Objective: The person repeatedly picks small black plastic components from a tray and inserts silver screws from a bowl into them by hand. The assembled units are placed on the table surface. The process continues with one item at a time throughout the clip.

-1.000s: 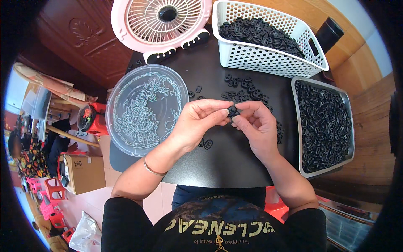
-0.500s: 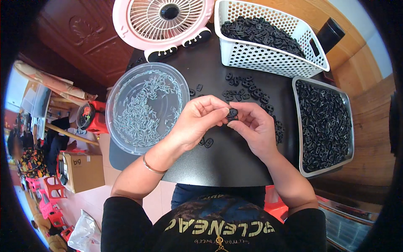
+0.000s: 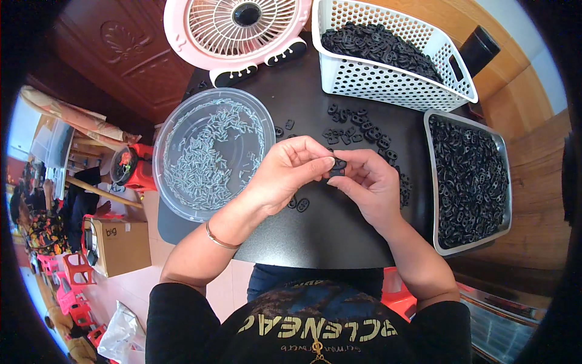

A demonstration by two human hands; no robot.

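Over the black table (image 3: 309,242), my left hand (image 3: 284,175) and my right hand (image 3: 368,181) meet, both closed. Between their thumbs and fingers they pinch a small black plastic cord lock (image 3: 338,168); my fingertips hide part of it. Beyond my hands, a loose group of similar black cord lock pieces (image 3: 367,128) lies on the table. A few flat oval pieces (image 3: 302,205) rest just below my hands. Left of my left hand stands a round clear tub (image 3: 160,176) with many small metal springs (image 3: 203,164) in it.
To the right, a metal tray (image 3: 431,182) is full of black oval pieces. A white perforated basket (image 3: 388,88) heaped with black parts stands at the far right, beside a dark cylinder (image 3: 478,51). A pink fan (image 3: 176,36) stands at the far left. Off the table's left is a cardboard box (image 3: 124,249).
My fingers have shifted slightly on the cord lock, which is turned a little between them. My arms stay in nearly the same place.
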